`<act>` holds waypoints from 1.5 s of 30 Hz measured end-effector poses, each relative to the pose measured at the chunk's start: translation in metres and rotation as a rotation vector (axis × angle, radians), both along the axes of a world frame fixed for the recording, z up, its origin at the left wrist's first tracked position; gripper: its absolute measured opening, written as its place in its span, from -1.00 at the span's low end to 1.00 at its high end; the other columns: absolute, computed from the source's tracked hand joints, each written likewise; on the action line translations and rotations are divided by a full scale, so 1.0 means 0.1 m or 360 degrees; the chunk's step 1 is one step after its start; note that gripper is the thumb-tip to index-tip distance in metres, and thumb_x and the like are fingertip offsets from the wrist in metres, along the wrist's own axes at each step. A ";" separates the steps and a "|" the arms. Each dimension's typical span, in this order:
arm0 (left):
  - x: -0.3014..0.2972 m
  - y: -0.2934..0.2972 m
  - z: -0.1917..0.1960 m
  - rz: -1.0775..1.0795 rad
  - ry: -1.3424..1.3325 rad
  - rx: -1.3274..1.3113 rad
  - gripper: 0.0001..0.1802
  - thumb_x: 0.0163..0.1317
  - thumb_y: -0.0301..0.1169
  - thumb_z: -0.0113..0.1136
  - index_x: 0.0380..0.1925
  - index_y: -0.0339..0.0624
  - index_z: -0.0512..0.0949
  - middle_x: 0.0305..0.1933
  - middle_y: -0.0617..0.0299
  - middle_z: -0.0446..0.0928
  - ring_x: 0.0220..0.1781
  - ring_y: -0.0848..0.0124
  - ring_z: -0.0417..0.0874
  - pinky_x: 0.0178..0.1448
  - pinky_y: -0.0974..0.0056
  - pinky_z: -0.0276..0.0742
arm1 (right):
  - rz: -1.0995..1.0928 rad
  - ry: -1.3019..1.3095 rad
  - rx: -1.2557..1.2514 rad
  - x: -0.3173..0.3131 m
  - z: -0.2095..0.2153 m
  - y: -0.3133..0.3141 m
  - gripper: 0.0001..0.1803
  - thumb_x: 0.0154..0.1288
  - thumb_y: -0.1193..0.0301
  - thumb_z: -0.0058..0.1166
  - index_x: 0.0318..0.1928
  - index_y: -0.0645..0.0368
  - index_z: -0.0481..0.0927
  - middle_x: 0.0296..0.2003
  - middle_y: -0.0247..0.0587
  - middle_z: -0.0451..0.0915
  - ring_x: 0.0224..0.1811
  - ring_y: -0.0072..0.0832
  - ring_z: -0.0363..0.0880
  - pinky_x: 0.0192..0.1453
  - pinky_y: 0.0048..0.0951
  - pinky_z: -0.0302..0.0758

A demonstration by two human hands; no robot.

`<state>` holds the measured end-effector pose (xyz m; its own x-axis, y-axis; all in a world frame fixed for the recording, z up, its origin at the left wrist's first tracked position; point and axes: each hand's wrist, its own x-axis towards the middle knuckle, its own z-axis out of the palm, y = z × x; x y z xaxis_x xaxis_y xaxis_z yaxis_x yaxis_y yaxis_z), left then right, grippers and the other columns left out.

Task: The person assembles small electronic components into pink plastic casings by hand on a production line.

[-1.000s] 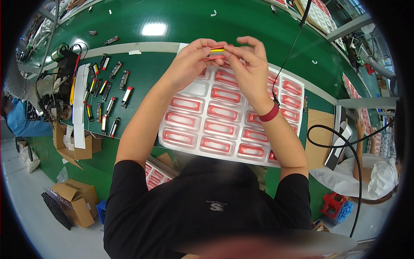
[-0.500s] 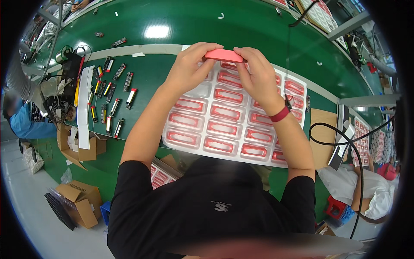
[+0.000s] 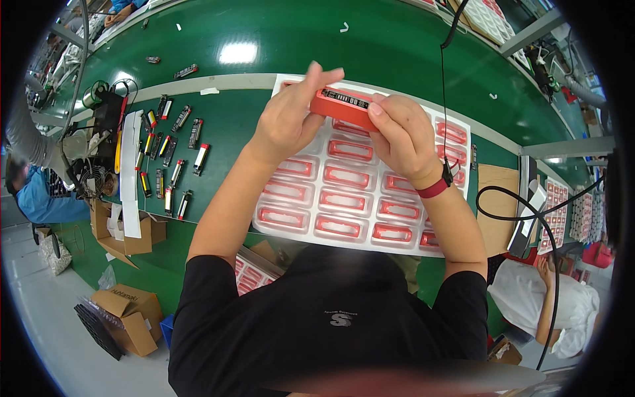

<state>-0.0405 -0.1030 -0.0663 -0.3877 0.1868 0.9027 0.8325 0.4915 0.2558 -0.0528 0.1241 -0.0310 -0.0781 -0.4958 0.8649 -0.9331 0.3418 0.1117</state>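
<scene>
Above the far part of a white moulded tray [image 3: 284, 233], both my hands hold one red plastic case. This red case [image 3: 340, 113] is tilted so its open side shows, with a narrow black circuit board [image 3: 348, 100] inside. My left hand [image 3: 286, 120] has the thumb against the case's left end, and its index finger sticks out past it. My right hand [image 3: 407, 135] grips the right end, its thumb on the upper edge by the board. Beneath them, the tray's pockets hold several red frames [image 3: 347, 176].
Several small battery modules [image 3: 201, 160] lie on the green bench to the left, beside a long white strip [image 3: 130, 178]. A black cable [image 3: 554, 264] loops over a brown board [image 3: 497, 198] on the right. Cardboard boxes [image 3: 129, 311] stand at lower left. A person in white [image 3: 529, 294] sits at right.
The red case has turned from its smooth face to its open side, showing the circuit board. My left hand's fingers have loosened and lifted. The case has come slightly nearer.
</scene>
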 end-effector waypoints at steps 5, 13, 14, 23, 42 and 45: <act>0.01 -0.06 -0.02 0.0066 0.0055 -0.0229 -0.07 -0.04 -0.76 0.26 0.45 -0.38 0.24 0.05 0.04 0.71 -0.10 0.17 0.76 -0.03 0.23 0.68 | -0.0009 0.0059 -0.0082 0.00 -0.04 -0.01 -0.51 0.03 0.71 0.30 0.05 0.30 0.60 -0.14 -0.04 0.66 -0.20 -0.17 0.69 -0.17 -0.26 0.70; 0.12 0.21 0.08 -0.0877 -0.1200 0.0885 -0.22 0.38 -0.56 0.19 0.56 -0.26 0.10 0.49 -0.01 0.33 0.33 0.35 0.51 0.30 0.29 0.50 | 0.0136 -0.1889 -0.0543 0.16 -0.08 -0.35 -0.62 0.50 0.44 0.08 0.22 0.34 0.43 -0.31 -0.03 0.71 -0.36 -0.40 0.72 -0.25 -0.39 0.62; 0.11 0.18 0.07 -0.0888 -0.1200 0.0891 -0.22 0.38 -0.56 0.19 0.56 -0.26 0.10 0.49 -0.01 0.33 0.33 0.35 0.51 0.30 0.29 0.50 | 0.0124 -0.1888 -0.0539 0.13 -0.07 -0.36 -0.62 0.50 0.44 0.08 0.22 0.34 0.43 -0.31 -0.03 0.71 -0.36 -0.40 0.72 -0.25 -0.39 0.62; 0.10 0.11 0.06 -0.0229 -0.1314 0.0330 -0.47 0.49 -0.46 0.03 0.43 -0.28 0.33 0.18 -0.04 0.54 0.14 0.19 0.61 0.19 0.21 0.51 | -0.0197 -0.1667 -0.0262 -0.15 -0.01 -0.40 -0.66 0.49 0.42 0.11 0.16 0.36 0.49 -0.07 -0.04 0.63 -0.17 -0.50 0.69 -0.18 -0.46 0.61; -0.05 0.09 -0.06 -0.0380 -0.1182 0.1019 -0.67 0.49 -0.54 0.04 0.20 -0.24 0.56 -0.01 0.23 0.64 -0.11 0.58 0.61 -0.06 0.42 0.56 | 0.0196 -0.1234 -0.0654 -0.23 -0.06 -0.77 -0.66 0.29 0.59 0.21 0.08 0.23 0.60 -0.03 -0.06 0.56 -0.14 -0.34 0.67 -0.01 -0.42 0.64; 0.01 0.12 0.08 -0.0650 -0.1453 0.1296 -0.57 0.56 -0.40 0.00 0.36 -0.29 0.36 0.14 0.29 0.54 0.10 0.54 0.56 0.16 0.38 0.50 | 0.0304 -0.1779 -0.0818 -0.07 -0.05 -0.69 -0.48 0.36 0.61 0.20 0.30 0.30 0.42 0.16 -0.11 0.50 0.07 -0.44 0.59 0.17 -0.38 0.60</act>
<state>-0.0395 -0.0907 -0.0584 -0.9669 -0.0387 0.2521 0.2509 -0.3216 0.9130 -0.0601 0.0555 -0.0361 -0.8601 -0.2040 0.4676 -0.4698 -0.0408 -0.8818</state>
